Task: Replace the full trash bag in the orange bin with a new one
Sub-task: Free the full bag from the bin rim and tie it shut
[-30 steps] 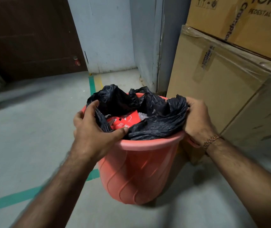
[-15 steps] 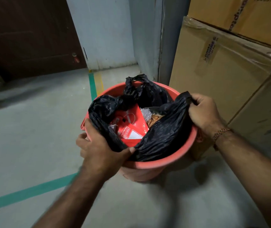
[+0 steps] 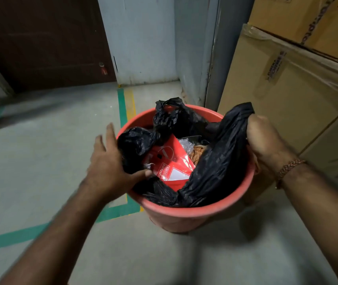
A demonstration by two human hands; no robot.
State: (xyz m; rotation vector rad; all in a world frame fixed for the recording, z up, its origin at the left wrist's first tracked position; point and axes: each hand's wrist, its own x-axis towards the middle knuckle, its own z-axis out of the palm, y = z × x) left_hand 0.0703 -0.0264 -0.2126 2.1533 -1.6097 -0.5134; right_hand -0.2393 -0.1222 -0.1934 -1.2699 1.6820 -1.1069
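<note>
Orange bin [image 3: 184, 218] on the floor [image 3: 40, 161], black trash bag [image 3: 215, 167] still inside. Right hand [image 3: 266, 140] squeezing the bag's edge at the rim. Left hand [image 3: 110, 167] spread open, thumb touching the bag.

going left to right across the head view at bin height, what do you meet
left hand → red printed packet in the black trash bag → right hand gripping the bag's edge → braided wristband → cardboard boxes

Grey concrete floor [image 3: 40, 161] with green tape lines [image 3: 9, 239], dark brown door [image 3: 44, 38], pale wall [image 3: 139, 38], stacked cardboard boxes [image 3: 287, 89]
</note>
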